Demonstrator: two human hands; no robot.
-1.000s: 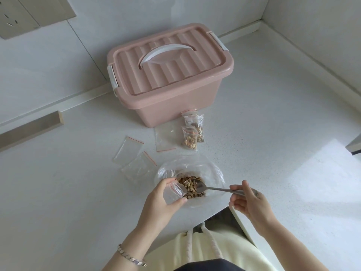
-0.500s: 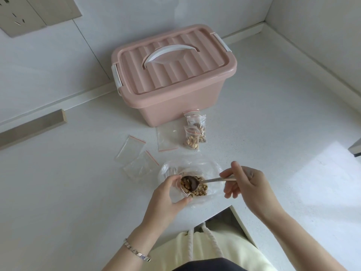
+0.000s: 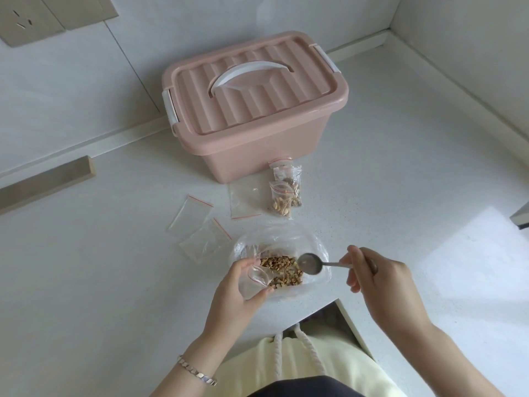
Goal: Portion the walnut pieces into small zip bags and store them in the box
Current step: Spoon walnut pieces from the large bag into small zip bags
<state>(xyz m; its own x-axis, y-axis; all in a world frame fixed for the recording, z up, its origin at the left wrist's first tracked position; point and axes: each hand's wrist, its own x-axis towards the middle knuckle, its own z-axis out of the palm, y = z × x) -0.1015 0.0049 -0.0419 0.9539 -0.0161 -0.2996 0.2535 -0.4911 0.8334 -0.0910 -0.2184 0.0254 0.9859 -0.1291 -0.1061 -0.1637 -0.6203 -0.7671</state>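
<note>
Head cam: our L hand (image 3: 237,293) pinched a small zip bag (image 3: 257,277) open beside the walnut pieces (image 3: 282,269) on the tabletop (image 3: 86,282). R hand (image 3: 380,279) gripped a metal spoon (image 3: 310,263), its bowl empty, over them. Closed pink box (image 3: 252,110) stood behind.

I worked in what looked like a home kitchen: a white speckled tabletop (image 3: 400,196) met pale walls (image 3: 71,96) in a corner, a socket plate (image 3: 28,21) sat on the wall, and a pink plastic storage box (image 3: 257,110) stood there.
</note>
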